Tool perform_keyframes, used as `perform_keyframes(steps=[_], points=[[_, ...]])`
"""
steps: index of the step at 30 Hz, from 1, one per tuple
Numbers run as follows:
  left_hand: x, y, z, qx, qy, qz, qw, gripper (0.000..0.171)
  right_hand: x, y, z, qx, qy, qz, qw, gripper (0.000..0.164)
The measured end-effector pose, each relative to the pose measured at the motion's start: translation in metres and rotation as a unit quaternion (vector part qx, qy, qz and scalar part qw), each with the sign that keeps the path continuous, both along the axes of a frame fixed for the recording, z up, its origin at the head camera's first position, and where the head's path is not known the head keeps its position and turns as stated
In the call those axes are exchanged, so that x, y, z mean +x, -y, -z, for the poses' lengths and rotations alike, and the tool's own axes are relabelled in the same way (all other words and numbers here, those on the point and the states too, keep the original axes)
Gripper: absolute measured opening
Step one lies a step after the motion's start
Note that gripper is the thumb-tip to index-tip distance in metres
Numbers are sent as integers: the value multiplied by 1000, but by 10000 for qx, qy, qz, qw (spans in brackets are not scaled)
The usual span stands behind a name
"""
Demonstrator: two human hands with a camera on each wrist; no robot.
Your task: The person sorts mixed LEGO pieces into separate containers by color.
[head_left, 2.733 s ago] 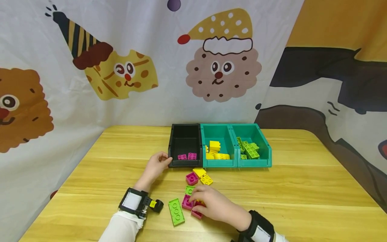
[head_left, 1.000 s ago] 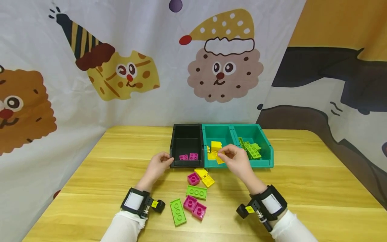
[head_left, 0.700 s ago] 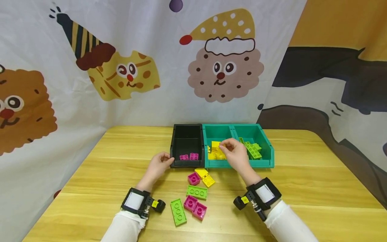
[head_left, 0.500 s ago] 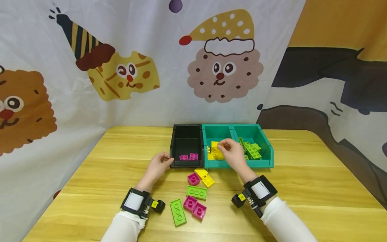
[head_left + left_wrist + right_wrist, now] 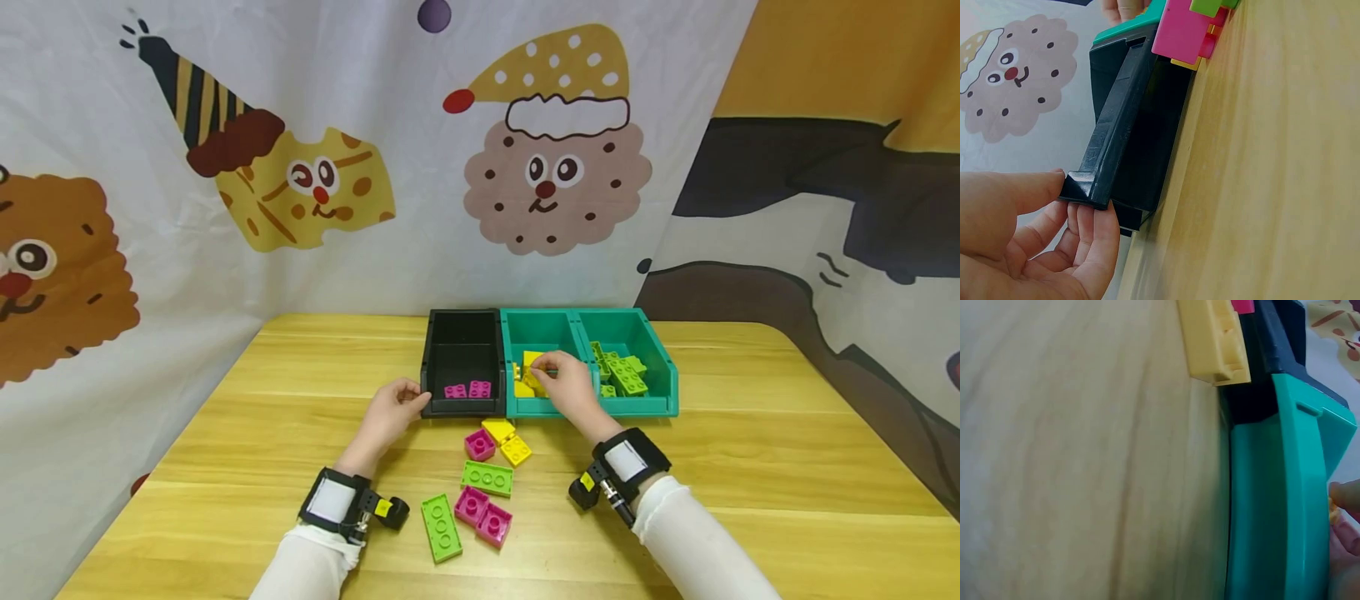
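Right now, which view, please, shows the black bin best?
The head view, since the black bin shows its inside there. The left wrist view shows its front, gripped by the left hand; the right wrist view, only part.

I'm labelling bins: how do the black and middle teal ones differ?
The black bin holds pink bricks; the middle teal bin holds yellow bricks. The left hand grips the black bin; the right hand is at the middle teal bin. Both are open on top.
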State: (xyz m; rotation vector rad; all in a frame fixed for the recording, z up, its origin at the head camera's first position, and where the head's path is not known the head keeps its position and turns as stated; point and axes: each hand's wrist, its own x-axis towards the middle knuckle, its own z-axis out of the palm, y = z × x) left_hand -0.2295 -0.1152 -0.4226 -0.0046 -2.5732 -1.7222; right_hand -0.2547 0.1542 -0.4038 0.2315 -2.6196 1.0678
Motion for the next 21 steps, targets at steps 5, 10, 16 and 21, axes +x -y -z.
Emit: perform_keyframes(steps=[5,10,16,21], points=[[0,0,0,37,11,12,10000,14,-1,1,2,331,41,-105,9994,10],[0,0,0,66,8,16,10000,14,-3,3,2,820,303,-168,9960,15],[0,0,0,64,21,14,10000,14,0,4,0,1183,619,-352,9904,24],[0,-1,0,40,52,2,10000,14,8,1,-4,1026,74,-377,9940,23]])
